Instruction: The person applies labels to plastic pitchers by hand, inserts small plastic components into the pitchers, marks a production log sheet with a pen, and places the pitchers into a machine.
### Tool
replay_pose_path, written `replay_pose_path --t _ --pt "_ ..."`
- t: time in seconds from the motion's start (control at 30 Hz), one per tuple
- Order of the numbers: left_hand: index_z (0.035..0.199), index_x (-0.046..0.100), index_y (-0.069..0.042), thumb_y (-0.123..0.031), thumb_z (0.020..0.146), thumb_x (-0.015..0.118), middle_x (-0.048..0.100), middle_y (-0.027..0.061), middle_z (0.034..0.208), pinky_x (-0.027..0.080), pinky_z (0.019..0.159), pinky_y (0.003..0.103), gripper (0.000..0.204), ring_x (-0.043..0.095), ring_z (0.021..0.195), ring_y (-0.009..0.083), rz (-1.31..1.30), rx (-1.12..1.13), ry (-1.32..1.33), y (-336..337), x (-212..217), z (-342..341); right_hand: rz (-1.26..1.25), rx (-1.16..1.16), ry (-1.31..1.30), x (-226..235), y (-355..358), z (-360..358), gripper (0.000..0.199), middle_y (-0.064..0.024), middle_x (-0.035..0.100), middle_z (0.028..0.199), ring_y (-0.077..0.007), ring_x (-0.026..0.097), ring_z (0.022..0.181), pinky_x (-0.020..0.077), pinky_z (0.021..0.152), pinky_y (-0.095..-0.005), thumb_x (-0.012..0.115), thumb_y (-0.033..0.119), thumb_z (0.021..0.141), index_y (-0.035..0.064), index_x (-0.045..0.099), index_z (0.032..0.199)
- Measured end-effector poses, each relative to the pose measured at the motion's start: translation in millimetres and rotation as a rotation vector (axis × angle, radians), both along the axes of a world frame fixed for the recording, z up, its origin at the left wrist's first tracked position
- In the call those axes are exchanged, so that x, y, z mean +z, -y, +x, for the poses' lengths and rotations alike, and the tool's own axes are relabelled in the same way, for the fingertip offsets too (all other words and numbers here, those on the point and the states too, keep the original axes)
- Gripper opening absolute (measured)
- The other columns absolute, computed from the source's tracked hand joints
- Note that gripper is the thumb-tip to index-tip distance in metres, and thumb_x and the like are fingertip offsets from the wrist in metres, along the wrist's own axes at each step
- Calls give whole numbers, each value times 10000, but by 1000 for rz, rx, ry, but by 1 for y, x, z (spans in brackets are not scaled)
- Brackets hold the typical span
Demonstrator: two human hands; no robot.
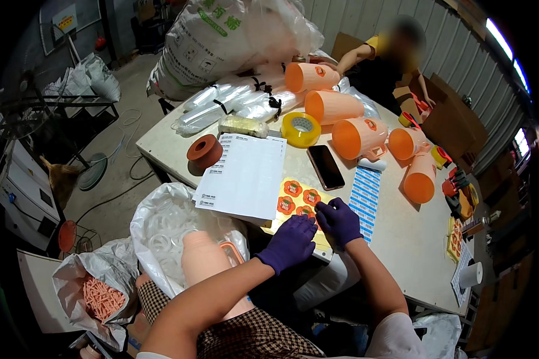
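Note:
My left hand [290,242], in a purple glove, lies with its fingers stretched out over the lower part of a yellow sticker sheet [287,224]. The sheet carries red-orange, flower-shaped stickers. At the sheet's right side is my right hand [339,221], also gloved, its fingers bent and pinched together. What sits between those fingertips is hidden. A peach-coloured plastic pitcher [200,257] with a handle rests tilted in my lap, partly behind my left forearm. Right of my right hand lies a strip of blue-and-white labels [365,194]. Beyond the sheet is a black phone [326,167].
White label sheets [245,173], brown tape [205,151] and yellow tape [300,130] lie on the table [401,239]. Several peach pitchers [356,137] lie beyond the phone. Across the table a person [389,66] touches one. An open bag [156,209] stands by my lap.

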State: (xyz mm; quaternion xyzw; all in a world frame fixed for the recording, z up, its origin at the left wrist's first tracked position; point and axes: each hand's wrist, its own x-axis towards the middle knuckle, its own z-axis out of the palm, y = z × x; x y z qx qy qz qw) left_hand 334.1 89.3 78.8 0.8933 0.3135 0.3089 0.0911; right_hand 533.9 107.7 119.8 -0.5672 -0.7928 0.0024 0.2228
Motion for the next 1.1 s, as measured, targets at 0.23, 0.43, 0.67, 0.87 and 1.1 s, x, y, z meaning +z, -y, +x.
replay_pose_path --t 0.23,0.43,0.67,0.87,1.1 --pt "1213 608 57 -222 841 639 617 235 1264 398 1099 468 466 552 1240 369 -29 11 55 -1 2 4 -344 -137 -355 8 -58 34 373 -173 655 1204 -325 645 1068 474 965 -377 552 317 995 121 658 1295" --pt "1208 634 1 -140 866 614 638 203 1242 474 1008 446 371 613 1131 362 -340 29 210 33 47 -35 382 150 -611 106 -3 -35 344 -108 645 999 -220 590 958 462 866 -333 541 36 974 -31 613 1303" --pt "1358 540 24 -705 998 223 684 103 1167 587 779 381 872 686 977 211 -1808 -129 1307 100 94 -224 163 754 -169 73 101 -156 534 -66 577 863 -239 579 694 470 571 -356 758 174 753 259 679 1274" --pt "1123 688 -14 -226 971 647 687 56 947 537 666 208 264 644 825 83 -1423 253 1003 124 77 -257 130 910 19 47 98 -192 561 -4 452 769 -168 507 627 423 522 -311 694 203 794 299 626 1342" --pt "907 715 -35 -204 824 744 672 70 823 507 723 338 190 624 769 196 -743 419 475 117 50 -252 135 892 169 32 91 -195 508 -19 508 806 -174 549 646 443 521 -320 668 200 851 323 602 1340"
